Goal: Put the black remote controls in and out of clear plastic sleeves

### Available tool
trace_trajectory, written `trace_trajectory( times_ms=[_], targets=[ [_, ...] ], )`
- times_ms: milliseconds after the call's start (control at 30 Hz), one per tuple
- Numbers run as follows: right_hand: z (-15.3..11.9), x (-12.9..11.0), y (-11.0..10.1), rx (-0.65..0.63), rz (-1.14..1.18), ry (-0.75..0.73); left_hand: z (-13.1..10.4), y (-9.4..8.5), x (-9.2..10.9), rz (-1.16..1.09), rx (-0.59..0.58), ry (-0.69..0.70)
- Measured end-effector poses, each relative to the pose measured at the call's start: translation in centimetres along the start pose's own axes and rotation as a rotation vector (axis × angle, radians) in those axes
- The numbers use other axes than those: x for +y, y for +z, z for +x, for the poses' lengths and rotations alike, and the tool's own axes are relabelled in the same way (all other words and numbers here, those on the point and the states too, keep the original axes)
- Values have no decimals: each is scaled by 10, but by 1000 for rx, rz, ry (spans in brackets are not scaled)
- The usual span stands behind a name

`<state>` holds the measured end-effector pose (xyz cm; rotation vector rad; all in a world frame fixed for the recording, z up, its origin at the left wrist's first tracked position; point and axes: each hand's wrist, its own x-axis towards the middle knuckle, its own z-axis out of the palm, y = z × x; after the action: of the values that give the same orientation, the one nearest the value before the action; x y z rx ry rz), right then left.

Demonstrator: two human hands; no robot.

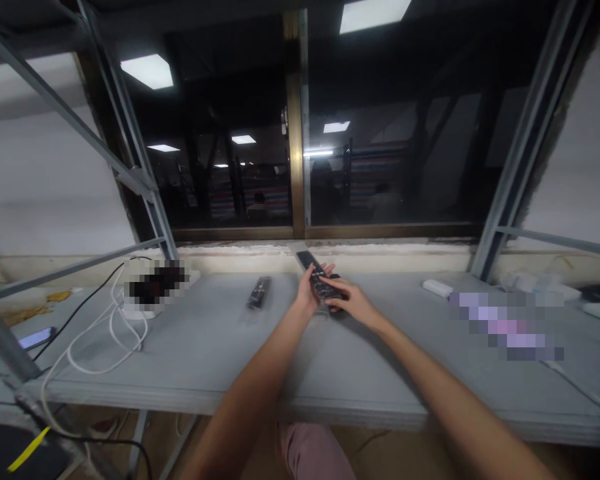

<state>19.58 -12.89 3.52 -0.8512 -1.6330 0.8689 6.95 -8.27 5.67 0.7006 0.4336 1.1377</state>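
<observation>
Over smooth grey table (200, 347), holds slim, pale-buttoned black remote (307, 259) in clear film (295, 247): grips it with curled left hand (307, 293), half-closed right hand (353, 301) on near end.

Both forearms (263, 373) reach forward, converging — the left hand (307, 295) partly closed, the right hand (359, 304) just right of the left fingers, its own fingers bent leftward.
</observation>
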Motion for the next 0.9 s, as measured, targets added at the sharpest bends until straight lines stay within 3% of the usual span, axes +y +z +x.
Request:
trace_trajectory(
  times_ms=[167, 433, 567, 733, 900],
  targets=[
    [1, 0, 1, 123, 154, 151, 2, 0, -9, 88, -50, -46],
    [6, 8, 0, 238, 249, 153, 7, -9, -7, 226, -60, -79],
    [8, 10, -2, 315, 38, 33, 9, -14, -10, 182, -37, -95],
    [4, 1, -4, 382, -260, -159, 5, -6, -25, 157, -25, -79],
    [1, -5, -8, 525, -324, -156, -4, 5, -27, 227, -32, -106]
  ],
)
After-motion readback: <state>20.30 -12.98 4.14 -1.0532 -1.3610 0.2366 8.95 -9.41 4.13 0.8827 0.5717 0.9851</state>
